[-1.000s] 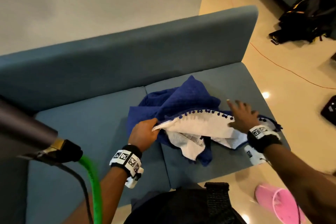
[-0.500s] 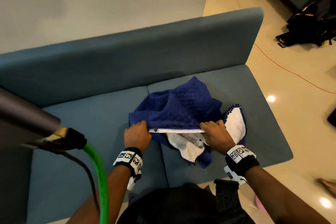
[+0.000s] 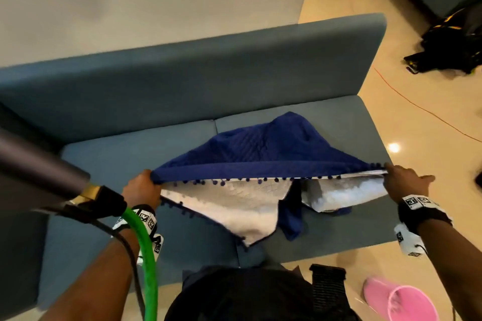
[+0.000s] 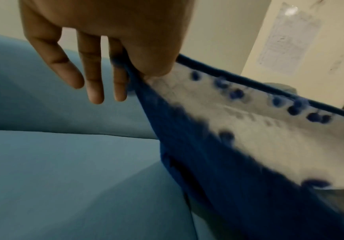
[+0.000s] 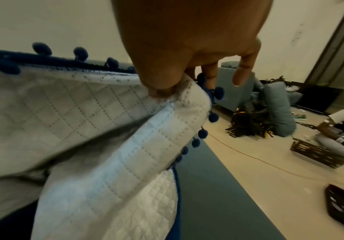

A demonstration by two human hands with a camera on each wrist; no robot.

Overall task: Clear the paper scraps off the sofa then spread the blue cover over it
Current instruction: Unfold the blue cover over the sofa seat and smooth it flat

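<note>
The blue cover [image 3: 263, 148] is lifted off the seat of the teal sofa [image 3: 182, 81], its pom-pom-trimmed near edge stretched taut between both hands. The left hand [image 3: 142, 189] pinches one end of that edge between thumb and forefinger, with the other three fingers [image 4: 93, 76] hanging straight and free; the right hand [image 3: 404, 181] pinches the opposite end the same way, its remaining fingers extended toward the floor side. The cover's far part still sags onto the right seat cushion, peaking near the backrest, while the white quilted underside [image 3: 234, 203] droops below the stretched edge in two folds — one under each hand.

The left seat cushion lies bare from the centre seam out to the left end. On the right, the seat's end falls just below the right hand, and past it is beige tiled floor [image 3: 430, 117] with an orange cable [image 3: 417, 109] running across it. A pink slipper [image 3: 399, 300] sits on the floor near the sofa's front right corner. A dark bag [image 3: 453, 47] lies far right on the floor. A green hose [image 3: 146, 255] hangs in the near left foreground, crossing the left forearm.

Half a second ago the hands were close together over the right cushion, gripping a bunched edge — now they are well apart and the edge is drawn out straight.
</note>
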